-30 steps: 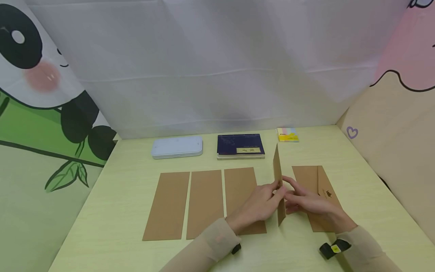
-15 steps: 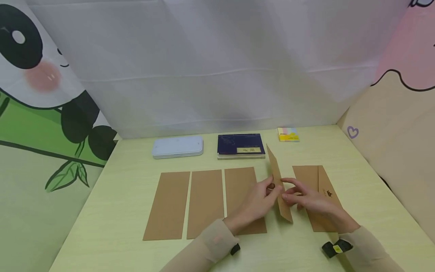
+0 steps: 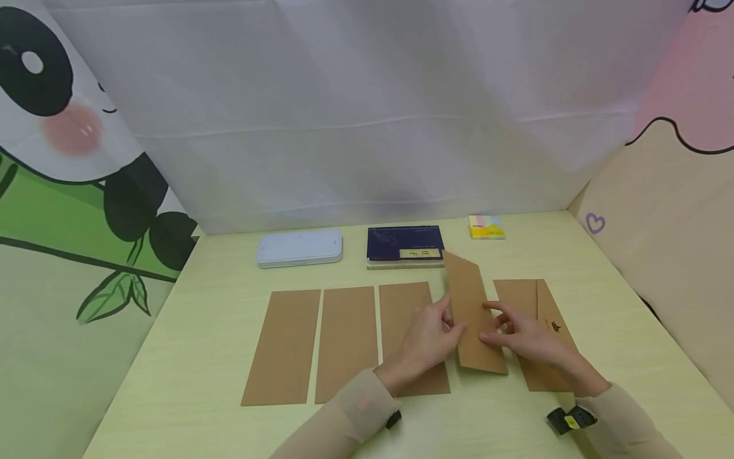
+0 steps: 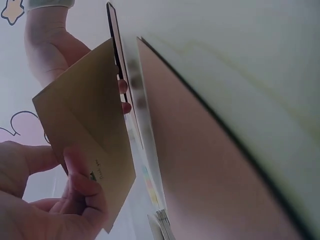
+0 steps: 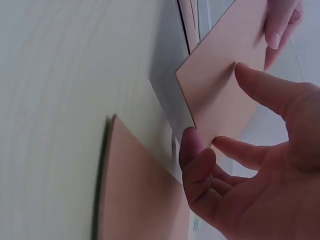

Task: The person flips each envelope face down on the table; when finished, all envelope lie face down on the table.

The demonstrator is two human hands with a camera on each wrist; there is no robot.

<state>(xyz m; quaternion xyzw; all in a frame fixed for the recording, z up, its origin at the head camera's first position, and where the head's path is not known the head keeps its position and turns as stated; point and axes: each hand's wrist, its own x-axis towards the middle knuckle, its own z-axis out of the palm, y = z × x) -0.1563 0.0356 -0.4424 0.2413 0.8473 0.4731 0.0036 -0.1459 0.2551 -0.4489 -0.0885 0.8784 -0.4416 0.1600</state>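
My left hand [image 3: 424, 344] pinches the left edge of a brown kraft envelope [image 3: 470, 287], which is tilted above the table with its plain face up. In the left wrist view, the underside of this envelope [image 4: 92, 115] shows a flap and small print. My right hand [image 3: 533, 344] touches the plain face with thumb and index fingertips; in the right wrist view another fingertip lies by a corner of the envelope [image 5: 220, 90]. A second envelope [image 3: 516, 293], flap side up with a crown print, lies partly under my right forearm. Three plain brown rectangles, the middle one [image 3: 346, 344] uncovered, lie in a row at left.
Along the back of the table [image 3: 189, 382] are a pale blue flat case [image 3: 299, 247], a dark blue notebook [image 3: 406, 243] and a small pad of sticky notes [image 3: 486, 227]. A white sheet [image 3: 355, 115] hangs behind, with printed panels on both sides.
The envelope stood nearly edge-on and has turned so its plain face points up and right. My left hand keeps its edge; my right fingertips have shifted slightly right with the face.
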